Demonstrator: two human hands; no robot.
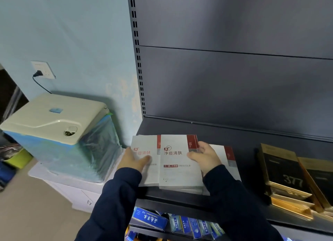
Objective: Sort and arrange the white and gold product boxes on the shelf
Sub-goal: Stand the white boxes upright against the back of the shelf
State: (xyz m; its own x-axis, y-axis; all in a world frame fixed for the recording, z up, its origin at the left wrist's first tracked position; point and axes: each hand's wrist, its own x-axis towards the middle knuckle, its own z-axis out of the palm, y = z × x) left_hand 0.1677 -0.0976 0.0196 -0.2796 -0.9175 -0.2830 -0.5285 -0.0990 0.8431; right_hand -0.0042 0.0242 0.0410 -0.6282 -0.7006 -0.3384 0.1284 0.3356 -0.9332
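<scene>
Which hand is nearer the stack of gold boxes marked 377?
Right. The right hand rests on the white boxes, with a bare stretch of shelf between it and the gold boxes. The left hand sits farther away, at the white boxes' left end.

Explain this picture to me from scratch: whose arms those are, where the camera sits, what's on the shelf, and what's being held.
There is no machine here. The camera is worn on a person's head and looks forward and down, so the two dark-sleeved arms at the bottom are that person's own.

The left hand lies flat on the leftmost white box. The right hand rests at the right edge of the middle white box. A third white box shows behind that hand. All lie flat on a dark shelf; neither hand has lifted anything.

Further right on the same shelf sit the gold boxes, black-faced with gold edges, piled unevenly. Blue boxes fill the shelf below. To the left, off the shelf, stands a plastic-wrapped appliance, with a wall socket above it.
</scene>
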